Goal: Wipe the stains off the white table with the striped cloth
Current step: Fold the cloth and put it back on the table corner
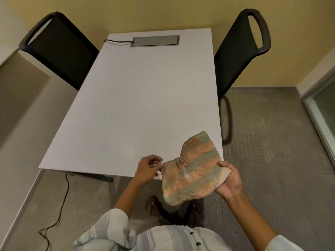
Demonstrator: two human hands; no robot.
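Observation:
A fluffy cloth with orange and green stripes hangs in the air over the near right corner of the white table. My right hand grips its right edge, thumb on top. My left hand pinches the cloth's left corner between fingertips, just above the table's front edge. The cloth is spread between both hands and droops below the table edge. No stains are plain to see on the tabletop from here.
A grey cable box is set into the far end of the table, with a black cord running off its left. Black chairs stand at the left and right. A cable trails on the carpet.

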